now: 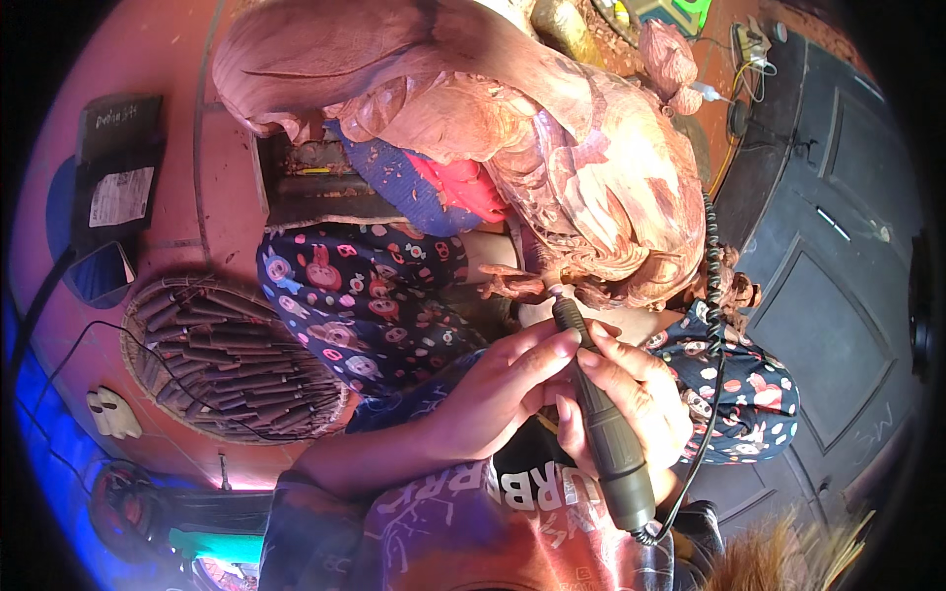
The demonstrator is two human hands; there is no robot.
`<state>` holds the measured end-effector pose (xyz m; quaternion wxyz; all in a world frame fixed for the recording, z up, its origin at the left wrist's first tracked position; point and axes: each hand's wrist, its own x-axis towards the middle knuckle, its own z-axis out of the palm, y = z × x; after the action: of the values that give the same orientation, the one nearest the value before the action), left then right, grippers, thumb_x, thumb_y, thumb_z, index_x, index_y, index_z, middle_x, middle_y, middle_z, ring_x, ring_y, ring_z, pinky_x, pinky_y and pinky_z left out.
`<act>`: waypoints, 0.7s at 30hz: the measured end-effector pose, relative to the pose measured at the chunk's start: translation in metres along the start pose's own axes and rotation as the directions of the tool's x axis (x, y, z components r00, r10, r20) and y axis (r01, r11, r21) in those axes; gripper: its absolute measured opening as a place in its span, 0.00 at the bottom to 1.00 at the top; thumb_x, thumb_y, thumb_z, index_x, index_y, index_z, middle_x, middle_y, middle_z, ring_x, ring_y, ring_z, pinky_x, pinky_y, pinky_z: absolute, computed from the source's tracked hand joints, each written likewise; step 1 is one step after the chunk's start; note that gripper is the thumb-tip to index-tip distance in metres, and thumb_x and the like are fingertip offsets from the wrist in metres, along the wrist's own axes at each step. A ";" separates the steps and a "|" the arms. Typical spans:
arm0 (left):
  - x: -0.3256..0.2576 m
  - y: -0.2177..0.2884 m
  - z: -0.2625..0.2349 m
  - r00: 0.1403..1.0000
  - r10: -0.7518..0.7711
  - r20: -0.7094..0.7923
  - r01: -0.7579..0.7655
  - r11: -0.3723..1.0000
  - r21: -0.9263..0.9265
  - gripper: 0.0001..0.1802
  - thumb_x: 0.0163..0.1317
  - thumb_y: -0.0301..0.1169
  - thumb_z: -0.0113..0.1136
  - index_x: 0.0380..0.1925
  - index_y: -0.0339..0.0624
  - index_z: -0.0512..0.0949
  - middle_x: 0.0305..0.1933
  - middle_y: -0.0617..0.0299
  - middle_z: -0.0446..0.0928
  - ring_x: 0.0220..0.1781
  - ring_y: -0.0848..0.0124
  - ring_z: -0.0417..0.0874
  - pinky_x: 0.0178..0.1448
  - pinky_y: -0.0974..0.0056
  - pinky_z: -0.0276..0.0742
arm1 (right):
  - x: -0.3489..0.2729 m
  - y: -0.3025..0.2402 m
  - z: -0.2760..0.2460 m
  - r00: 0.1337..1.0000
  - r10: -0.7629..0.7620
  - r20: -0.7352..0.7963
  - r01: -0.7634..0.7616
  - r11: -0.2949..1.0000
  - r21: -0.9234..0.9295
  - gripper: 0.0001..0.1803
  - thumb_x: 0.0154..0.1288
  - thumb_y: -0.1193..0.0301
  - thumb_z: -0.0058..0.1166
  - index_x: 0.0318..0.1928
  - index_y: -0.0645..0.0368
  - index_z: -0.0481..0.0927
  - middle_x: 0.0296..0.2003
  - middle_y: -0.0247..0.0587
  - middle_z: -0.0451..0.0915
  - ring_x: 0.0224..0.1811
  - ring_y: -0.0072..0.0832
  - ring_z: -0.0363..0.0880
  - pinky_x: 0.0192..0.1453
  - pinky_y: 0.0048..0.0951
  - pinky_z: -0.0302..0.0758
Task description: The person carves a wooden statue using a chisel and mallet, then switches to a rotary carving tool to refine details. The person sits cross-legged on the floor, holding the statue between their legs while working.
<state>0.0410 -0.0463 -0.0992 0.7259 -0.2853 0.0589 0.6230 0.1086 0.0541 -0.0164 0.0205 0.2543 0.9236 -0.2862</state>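
Note:
A large reddish-brown wood carving (641,207) of a draped figure lies across my lap. My right hand (645,399) grips a black rotary carving handpiece (613,458), its fingers wrapped along the body. Beside it my left hand (507,379) closes round the handpiece's front part, thumb and fingers pressed against it. The tool tilts up and slightly left, its tip at the carved folds near a thin projecting piece (514,282). Whether the bit touches the wood I cannot tell. A black coiled cord (711,286) runs from the handpiece's rear end up along the carving's right side.
At the left, a round woven basket (134,345) holds many dark-handled tools. Beyond it lie a dark box (118,148) and a cream ghost-shaped object (113,414) on the tiled floor. A dark panelled door (838,286) fills the right side. A power strip (751,47) with cables sits at the top right.

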 end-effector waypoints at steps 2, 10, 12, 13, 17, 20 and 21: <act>-0.003 0.002 0.000 1.000 0.014 -0.007 -0.014 1.000 -0.001 0.19 0.72 0.35 0.42 0.58 0.36 0.64 0.50 0.61 0.73 0.46 0.75 0.78 0.47 0.68 0.75 | 0.004 -0.002 0.000 1.000 0.026 0.004 -0.026 0.997 0.076 0.18 0.48 0.75 0.66 0.43 0.64 0.82 0.43 0.53 0.79 0.45 0.43 0.82 0.50 0.35 0.80; -0.015 0.017 0.009 0.997 -0.011 -0.081 0.013 1.000 0.019 0.19 0.71 0.35 0.44 0.56 0.35 0.66 0.52 0.58 0.72 0.51 0.72 0.76 0.52 0.67 0.76 | 0.015 -0.003 -0.007 0.990 -0.082 0.117 0.065 0.988 0.139 0.17 0.53 0.75 0.62 0.41 0.72 0.78 0.42 0.62 0.78 0.45 0.47 0.81 0.51 0.35 0.79; -0.012 0.014 0.008 0.997 -0.020 -0.075 0.020 1.000 0.004 0.19 0.71 0.35 0.43 0.57 0.35 0.66 0.51 0.59 0.73 0.51 0.73 0.76 0.52 0.67 0.76 | 0.015 0.000 -0.004 0.993 -0.091 0.073 0.081 0.988 0.133 0.16 0.53 0.74 0.62 0.40 0.75 0.77 0.41 0.63 0.79 0.43 0.47 0.82 0.49 0.35 0.80; -0.010 0.011 0.005 0.999 -0.007 -0.048 0.007 1.000 -0.011 0.20 0.71 0.35 0.43 0.57 0.36 0.66 0.51 0.59 0.73 0.51 0.73 0.76 0.52 0.67 0.76 | 0.016 0.001 -0.004 0.991 -0.103 0.084 0.095 0.991 0.092 0.16 0.53 0.74 0.62 0.39 0.74 0.77 0.40 0.63 0.79 0.43 0.47 0.82 0.49 0.35 0.80; -0.008 0.018 0.008 0.999 -0.041 -0.010 0.041 0.994 0.099 0.24 0.71 0.39 0.40 0.60 0.35 0.62 0.53 0.54 0.72 0.55 0.70 0.75 0.57 0.64 0.72 | 0.012 -0.005 -0.005 0.997 -0.025 0.075 0.021 0.999 0.049 0.16 0.52 0.75 0.62 0.39 0.74 0.78 0.40 0.63 0.79 0.42 0.46 0.82 0.49 0.34 0.80; -0.014 0.022 0.002 0.998 -0.015 0.062 0.013 0.999 0.036 0.22 0.71 0.37 0.42 0.60 0.36 0.63 0.53 0.56 0.72 0.53 0.72 0.75 0.55 0.66 0.73 | 0.014 -0.009 -0.014 0.980 -0.013 0.196 -0.013 0.991 0.130 0.20 0.49 0.76 0.64 0.45 0.70 0.79 0.48 0.60 0.76 0.48 0.43 0.80 0.53 0.35 0.78; -0.016 0.020 -0.001 0.995 0.005 0.096 -0.004 1.000 -0.018 0.21 0.71 0.36 0.44 0.59 0.37 0.64 0.53 0.59 0.72 0.52 0.73 0.76 0.53 0.68 0.75 | 0.015 -0.008 -0.015 0.974 -0.029 0.225 -0.006 0.988 0.151 0.22 0.49 0.76 0.64 0.47 0.70 0.79 0.50 0.60 0.75 0.50 0.43 0.79 0.54 0.35 0.77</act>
<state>0.0190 -0.0592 -0.0999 0.7239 -0.2613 0.0189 0.6382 0.0926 0.0632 -0.0024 0.1047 0.2154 0.8923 -0.3826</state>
